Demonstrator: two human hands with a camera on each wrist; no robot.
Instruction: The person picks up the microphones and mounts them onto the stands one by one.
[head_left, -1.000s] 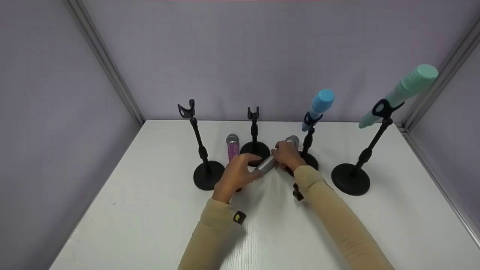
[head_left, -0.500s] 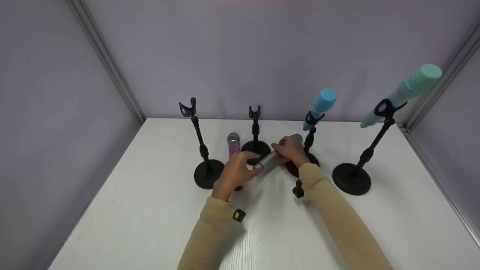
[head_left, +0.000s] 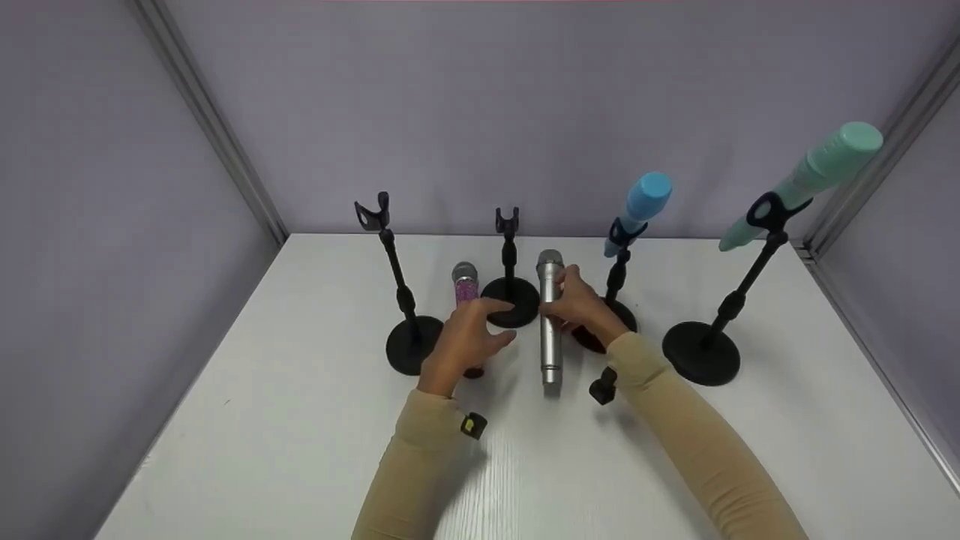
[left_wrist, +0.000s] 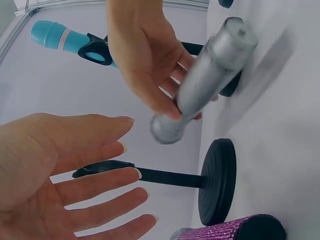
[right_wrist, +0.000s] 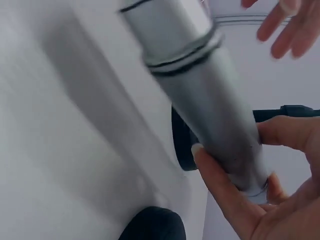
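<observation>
A silver microphone (head_left: 550, 337) is pinched between the thumb and fingers of my right hand (head_left: 589, 304); its grille points toward the back wall and its tail toward me. In the right wrist view the microphone body (right_wrist: 215, 105) slants across, with its shadow on the table beside it. My left hand (head_left: 463, 341) holds nothing, its thumb and fingers spread; in the left wrist view the left hand's fingers (left_wrist: 105, 195) are loosely extended. Beneath the left hand a pink glitter microphone (head_left: 466, 289) lies on the table, partly covered by it. An unloaded black stand (head_left: 510, 300) is between both hands.
Another unloaded stand (head_left: 409, 330) stands at left. To the right, a blue microphone (head_left: 646, 199) and a mint green microphone (head_left: 832, 161) rest tilted in their stands. Grey walls (head_left: 480, 112) enclose the white table (head_left: 300, 450) at the back and sides.
The silver microphone has swung from slanting toward the left hand to pointing straight away from me, held by the right hand. The left hand has stayed nearly in place, now apart from its tail.
</observation>
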